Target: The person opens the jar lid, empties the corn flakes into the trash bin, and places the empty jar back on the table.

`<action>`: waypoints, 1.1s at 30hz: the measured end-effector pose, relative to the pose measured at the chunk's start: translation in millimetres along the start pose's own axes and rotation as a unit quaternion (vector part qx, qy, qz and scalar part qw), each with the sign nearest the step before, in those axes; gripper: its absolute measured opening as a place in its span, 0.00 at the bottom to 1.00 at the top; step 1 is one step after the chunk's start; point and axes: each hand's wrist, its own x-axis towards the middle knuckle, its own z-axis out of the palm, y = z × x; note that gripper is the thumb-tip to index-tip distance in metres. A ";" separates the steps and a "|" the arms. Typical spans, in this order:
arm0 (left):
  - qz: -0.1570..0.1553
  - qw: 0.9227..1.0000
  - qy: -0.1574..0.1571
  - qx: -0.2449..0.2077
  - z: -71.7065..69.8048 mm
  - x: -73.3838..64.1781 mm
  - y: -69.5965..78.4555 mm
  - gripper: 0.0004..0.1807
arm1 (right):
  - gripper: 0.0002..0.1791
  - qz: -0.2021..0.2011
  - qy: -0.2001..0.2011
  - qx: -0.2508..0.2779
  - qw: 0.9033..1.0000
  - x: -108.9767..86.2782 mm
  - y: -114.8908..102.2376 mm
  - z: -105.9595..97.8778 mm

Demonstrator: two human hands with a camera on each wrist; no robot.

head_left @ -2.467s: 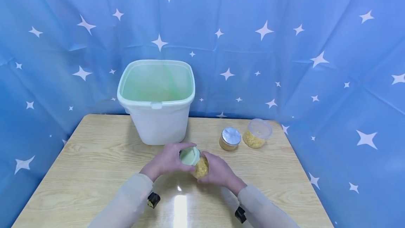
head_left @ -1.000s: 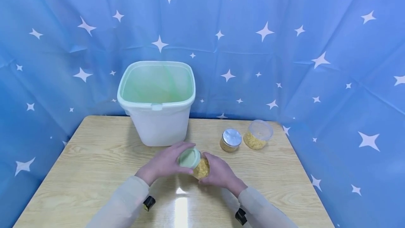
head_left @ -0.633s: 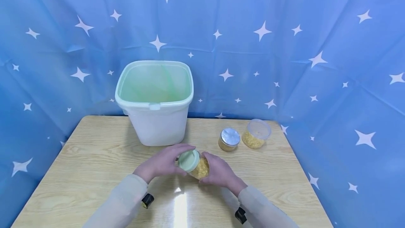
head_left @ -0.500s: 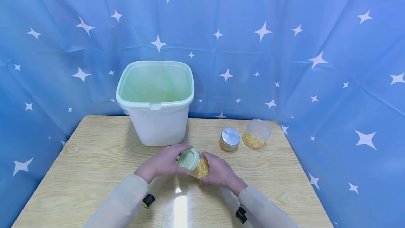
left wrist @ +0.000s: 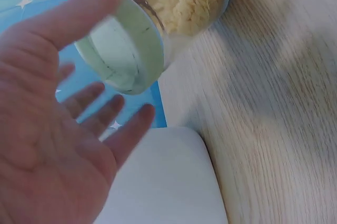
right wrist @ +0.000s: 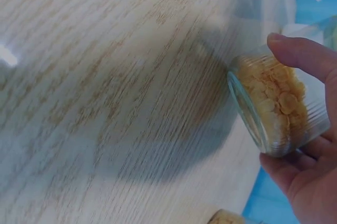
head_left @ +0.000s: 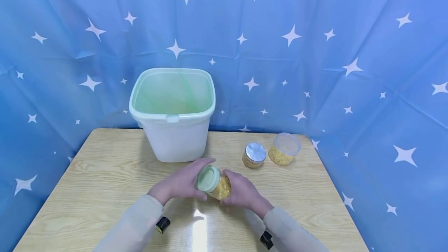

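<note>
My right hand [head_left: 243, 190] grips a glass jar [right wrist: 274, 103] of pale yellow flakes by its body, fingers and thumb curled round it. The jar is tilted, its pale green lid [head_left: 208, 179] facing left towards my left hand [head_left: 184, 180]. Spread fingers of that left hand stand around the lid; in the left wrist view they lie apart from it, while the thumb [left wrist: 73, 16] overlaps its edge. The lid sits on the jar's mouth. The jar's base [right wrist: 247, 111] shows in the right wrist view, above the table.
A large white tub [head_left: 176, 137] with a pale green inside stands at the table's back left. A small silver-lidded jar [head_left: 255, 153] and a clear round tub of flakes [head_left: 281, 155] stand at the back right of the wooden table [head_left: 87, 189]. A blue starred curtain [head_left: 266, 49] hangs behind.
My left hand has turned and shifted slightly left, its fingers now wider around the lid. The jar tilts a little further left; my right hand stays nearly still.
</note>
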 end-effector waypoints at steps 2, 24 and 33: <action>0.027 1.000 -0.005 -0.011 -0.9 0.2 -1.1 0.55 | 0.47 0.000 0.004 0.000 1.000 0.3 0.5 0.2; 0.034 0.999 0.005 -0.001 -0.7 -0.2 -1.7 0.56 | 0.49 0.000 0.007 -0.015 1.000 2.7 1.9 -8.2; 0.057 0.998 -0.011 0.002 -3.8 0.5 -1.3 0.48 | 0.49 0.001 0.000 -0.017 1.000 2.1 -0.4 -12.9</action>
